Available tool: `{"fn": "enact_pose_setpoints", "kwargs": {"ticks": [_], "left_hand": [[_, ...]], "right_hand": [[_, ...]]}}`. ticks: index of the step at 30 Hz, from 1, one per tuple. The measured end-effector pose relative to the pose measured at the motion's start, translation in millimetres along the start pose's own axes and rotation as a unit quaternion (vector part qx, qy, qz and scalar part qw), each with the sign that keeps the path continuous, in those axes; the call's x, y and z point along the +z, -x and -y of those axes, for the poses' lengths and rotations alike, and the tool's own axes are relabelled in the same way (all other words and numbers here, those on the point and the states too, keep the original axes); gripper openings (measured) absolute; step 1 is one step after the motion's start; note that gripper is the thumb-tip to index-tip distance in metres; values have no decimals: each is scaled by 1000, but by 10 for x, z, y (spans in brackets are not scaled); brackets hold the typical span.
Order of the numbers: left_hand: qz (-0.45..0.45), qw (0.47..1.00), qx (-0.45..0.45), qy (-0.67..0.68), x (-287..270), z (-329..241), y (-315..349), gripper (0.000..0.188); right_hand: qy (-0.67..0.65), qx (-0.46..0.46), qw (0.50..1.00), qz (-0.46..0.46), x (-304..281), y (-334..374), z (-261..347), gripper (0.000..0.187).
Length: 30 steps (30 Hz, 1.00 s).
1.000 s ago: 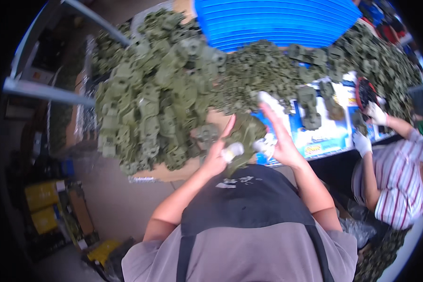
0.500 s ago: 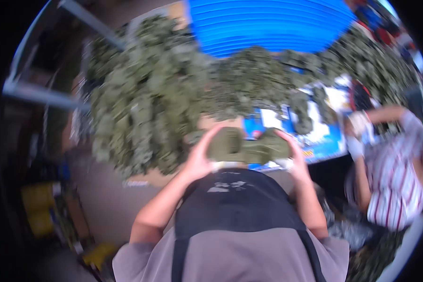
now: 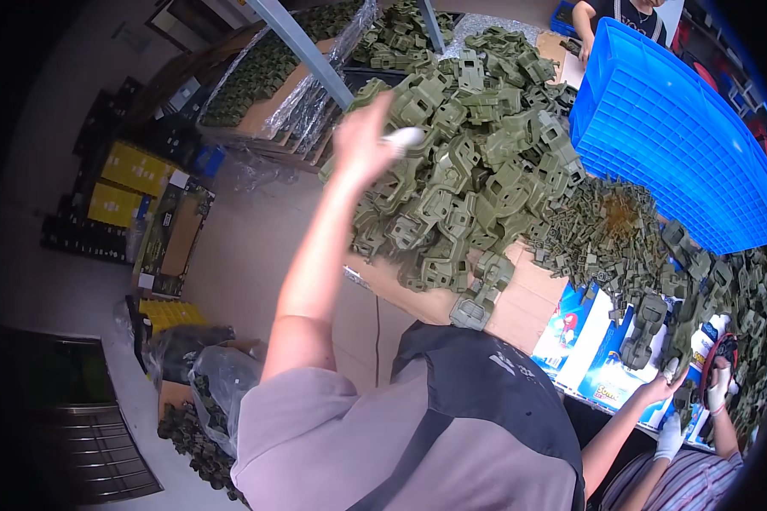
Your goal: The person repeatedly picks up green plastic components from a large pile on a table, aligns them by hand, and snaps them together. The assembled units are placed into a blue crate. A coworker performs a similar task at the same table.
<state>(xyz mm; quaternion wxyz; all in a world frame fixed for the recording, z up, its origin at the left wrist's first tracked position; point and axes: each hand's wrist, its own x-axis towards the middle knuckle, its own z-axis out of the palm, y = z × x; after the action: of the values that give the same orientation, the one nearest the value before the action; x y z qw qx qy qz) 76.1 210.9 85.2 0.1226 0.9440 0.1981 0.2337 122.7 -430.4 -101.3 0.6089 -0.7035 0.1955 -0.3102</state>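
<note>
My left hand is stretched out over the left side of a heap of olive-green moulded plastic parts. It is blurred, with the index finger extended and the white-covered thumb apart; nothing shows in it. Off to the right, my right hand has its white-tipped thumb against the lower end of a long olive-green plastic part, its fingers partly hidden. Close to my apron, another green part lies by itself on the cardboard at the table's front edge.
A big blue crate is tipped beside a pile of small green pieces. At the right, a co-worker's gloved hand and other hand are close to mine. A grey metal post rises at the left. Another person stands beyond the crate.
Both hands held a green part before my chest; now they are far apart, the left over the heap, the right off to the right. The view has swung round.
</note>
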Motion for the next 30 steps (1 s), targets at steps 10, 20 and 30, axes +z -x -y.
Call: {"fn": "enact_pose_setpoints", "kwargs": {"ticks": [10,20,30], "left_hand": [[34,967,-132,217,-416,1001,502,59],[401,260,-413,776,1017,-802,1662,51],[369,641,-233,631,758,-1363,1963,83]], "right_hand": [[304,-92,947,37,-177,206,-307,69],[-291,182,728,593,1316,1921,1156,68],[-68,130,786,601,1061,2126,919,81]]}}
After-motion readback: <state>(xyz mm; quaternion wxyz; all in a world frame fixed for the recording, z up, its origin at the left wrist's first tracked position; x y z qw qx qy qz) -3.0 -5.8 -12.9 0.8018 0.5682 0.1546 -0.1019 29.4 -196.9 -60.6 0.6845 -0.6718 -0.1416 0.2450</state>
